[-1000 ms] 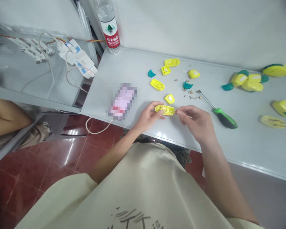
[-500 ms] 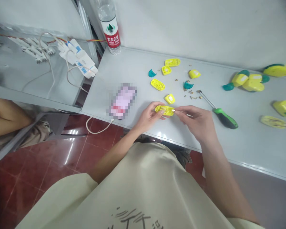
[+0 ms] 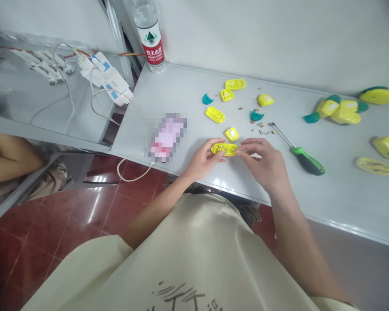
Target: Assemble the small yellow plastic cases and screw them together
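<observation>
My left hand (image 3: 202,160) grips a hollow yellow plastic shell (image 3: 224,149) by its left end, with the inside facing up. My right hand (image 3: 262,162) is at the shell's right end, its thumb close to the shell and its fingers apart. Small brass screws (image 3: 257,125) lie scattered just beyond. A screwdriver with a green and black handle (image 3: 306,160) lies to the right of my right hand. Several yellow shell pieces, including one (image 3: 218,114), and teal crescent pieces, including one (image 3: 256,115), lie farther up the white table (image 3: 327,194).
A pixelated phone (image 3: 167,137) lies left of my hands, with a white cable (image 3: 132,175) hanging over the table's front edge. A water bottle (image 3: 149,36) stands at the back. Yellow and teal assembled parts (image 3: 339,111) sit to the right. A seated person's arm (image 3: 9,157) shows at left.
My right hand has eased off its pinch at the shell's right end, and its fingers have spread and risen a little. The shell stays in my left hand.
</observation>
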The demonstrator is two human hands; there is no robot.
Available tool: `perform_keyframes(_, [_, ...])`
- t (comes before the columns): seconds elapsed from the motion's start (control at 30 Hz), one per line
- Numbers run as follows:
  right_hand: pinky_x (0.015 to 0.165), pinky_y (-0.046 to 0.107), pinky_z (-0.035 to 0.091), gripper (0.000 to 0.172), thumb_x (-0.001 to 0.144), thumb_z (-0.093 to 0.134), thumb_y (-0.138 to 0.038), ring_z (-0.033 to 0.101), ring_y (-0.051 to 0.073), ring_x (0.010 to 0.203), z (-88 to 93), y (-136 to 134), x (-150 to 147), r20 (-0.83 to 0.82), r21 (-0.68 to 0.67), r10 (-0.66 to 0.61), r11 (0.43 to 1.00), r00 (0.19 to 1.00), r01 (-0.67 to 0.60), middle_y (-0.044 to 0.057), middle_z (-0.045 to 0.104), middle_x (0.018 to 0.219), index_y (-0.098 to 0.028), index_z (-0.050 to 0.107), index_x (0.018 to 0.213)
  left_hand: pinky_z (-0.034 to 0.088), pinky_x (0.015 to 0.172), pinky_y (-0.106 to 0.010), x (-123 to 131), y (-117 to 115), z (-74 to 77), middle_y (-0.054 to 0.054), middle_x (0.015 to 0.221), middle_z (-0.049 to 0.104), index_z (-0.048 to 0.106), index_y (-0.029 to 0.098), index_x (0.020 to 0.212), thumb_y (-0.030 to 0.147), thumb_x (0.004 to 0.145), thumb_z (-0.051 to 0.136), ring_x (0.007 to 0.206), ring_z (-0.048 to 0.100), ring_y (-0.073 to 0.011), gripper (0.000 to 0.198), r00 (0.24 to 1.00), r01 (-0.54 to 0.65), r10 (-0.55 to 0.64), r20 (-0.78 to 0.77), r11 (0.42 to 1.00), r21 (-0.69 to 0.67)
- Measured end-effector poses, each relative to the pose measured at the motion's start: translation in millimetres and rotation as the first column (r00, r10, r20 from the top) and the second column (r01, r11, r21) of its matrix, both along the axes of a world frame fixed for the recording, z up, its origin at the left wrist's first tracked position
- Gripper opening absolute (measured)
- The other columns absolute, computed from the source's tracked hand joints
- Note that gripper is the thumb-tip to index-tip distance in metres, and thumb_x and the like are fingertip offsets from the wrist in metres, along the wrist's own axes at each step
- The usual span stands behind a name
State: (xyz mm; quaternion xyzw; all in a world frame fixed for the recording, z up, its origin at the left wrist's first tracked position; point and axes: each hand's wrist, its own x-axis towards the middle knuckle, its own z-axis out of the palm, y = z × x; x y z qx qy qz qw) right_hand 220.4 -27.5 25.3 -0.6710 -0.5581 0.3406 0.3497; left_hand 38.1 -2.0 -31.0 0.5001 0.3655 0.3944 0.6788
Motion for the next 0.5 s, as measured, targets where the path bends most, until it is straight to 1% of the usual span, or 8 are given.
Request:
perform_keyframes(0.07, [0.057,0.03,0.052,0.011,0.082,0.071,-0.033,0.064,0.016,0.079,-1.0,0,-4,0.025,0.01,0.005,1.0,1.0,-0.006,0.008,0.067,0.113,-0.023,0.076,0.085,0.062,0.086,-0.03,0,0,-0.5,-0.007,0.119,0.068,0.056,0.023,0.126,0.049,0.088,0.066,0.094,0.072,-0.0158,0.047,1.0,0.003,-0.003,-0.013,1.0,-0.006])
perform_keyframes(0.17, [0.059,0.03,0.053,0.012,0.083,0.071,-0.033,0.065,0.017,0.079,-2.8,-1,-11,0.05,0.028,0.002,1.0,0.999,-0.003,0.008,0.067,0.114,-0.023,0.076,0.085,0.061,0.086,-0.029,-1,-1,-1.6,-0.007,0.117,0.068,0.057,0.022,0.124,0.05,0.086,0.069,0.093,0.071,-0.0154,0.048,1.0,-0.009,0.009,-0.027,1.0,-0.011])
perform_keyframes(0.33, [0.061,0.031,0.052,0.012,0.085,0.069,-0.031,0.06,0.012,0.066,-9.3,-2,-20,0.071,0.07,-0.004,0.998,0.997,-0.001,0.007,0.068,0.113,-0.022,0.077,0.087,0.061,0.085,-0.028,0,-1,-2.0,-0.007,0.118,0.066,0.058,0.02,0.12,0.05,0.084,0.071,0.091,0.069,-0.0146,0.048,0.998,-0.042,0.042,-0.045,0.999,-0.006])
perform_keyframes(0.5, [0.06,0.032,0.051,0.012,0.086,0.066,-0.028,0.058,0.012,0.064,-12.4,-3,-24,0.099,0.111,-0.004,0.994,0.995,-0.007,0.007,0.069,0.11,-0.022,0.076,0.087,0.061,0.084,-0.029,0,-1,-3.7,-0.007,0.115,0.064,0.057,0.02,0.118,0.049,0.085,0.07,0.091,0.068,-0.0146,0.046,0.998,-0.046,0.047,-0.038,0.999,0.011])
